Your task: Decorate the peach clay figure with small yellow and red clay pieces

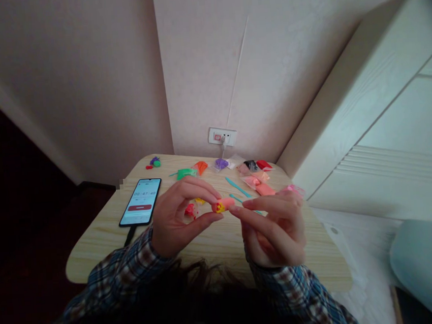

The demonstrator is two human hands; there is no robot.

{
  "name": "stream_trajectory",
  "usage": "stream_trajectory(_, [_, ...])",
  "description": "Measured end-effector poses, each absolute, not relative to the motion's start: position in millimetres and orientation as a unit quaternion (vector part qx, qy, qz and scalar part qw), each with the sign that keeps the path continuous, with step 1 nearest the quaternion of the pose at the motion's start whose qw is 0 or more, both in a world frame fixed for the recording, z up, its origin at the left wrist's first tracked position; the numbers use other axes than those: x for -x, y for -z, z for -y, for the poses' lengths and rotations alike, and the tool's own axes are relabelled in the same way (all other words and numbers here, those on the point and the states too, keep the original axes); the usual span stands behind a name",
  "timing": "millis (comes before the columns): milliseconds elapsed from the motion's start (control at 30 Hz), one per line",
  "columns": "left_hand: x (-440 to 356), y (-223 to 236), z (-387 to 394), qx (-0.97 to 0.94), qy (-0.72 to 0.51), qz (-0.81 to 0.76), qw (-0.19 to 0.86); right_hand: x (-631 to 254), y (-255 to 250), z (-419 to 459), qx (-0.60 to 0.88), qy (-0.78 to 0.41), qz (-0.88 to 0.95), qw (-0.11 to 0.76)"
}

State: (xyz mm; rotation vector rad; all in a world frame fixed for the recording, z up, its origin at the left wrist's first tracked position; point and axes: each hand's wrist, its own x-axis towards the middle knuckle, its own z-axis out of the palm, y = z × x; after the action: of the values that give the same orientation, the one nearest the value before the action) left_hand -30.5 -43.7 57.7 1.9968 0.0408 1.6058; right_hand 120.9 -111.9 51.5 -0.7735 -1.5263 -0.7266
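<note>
Above the middle of the table, my left hand (184,211) pinches a salmon-pink roll of modeling clay (227,203) between thumb and fingers. Small yellow and red bits of clay (219,207) sit on its left end. My right hand (274,224) comes in from the other side, fingers stretched out, one fingertip touching or almost touching the roll's right end. Its thumb is bent lower down, and I see nothing held in it. Behind the hands lie two light-blue modeling tools (237,186), the nearer one partly hidden. A pink-red clay piece in wrapping (190,211) rests beside my left fingers.
A phone (140,203) showing a running timer lies at the left, with a cable below it. Clay packets line the back: green (186,173), orange (200,167), purple (221,163), black (251,166), red (264,165). Small clay shapes (156,162) sit far left. A socket (222,136) is on the wall.
</note>
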Motion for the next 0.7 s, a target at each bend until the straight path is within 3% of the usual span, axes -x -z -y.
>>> stream_trajectory(700, [31.2,-58.7,45.7,-0.760,-0.598,-0.028,0.254,-116.7,-54.5,112.3,0.341,0.303,0.667,0.589])
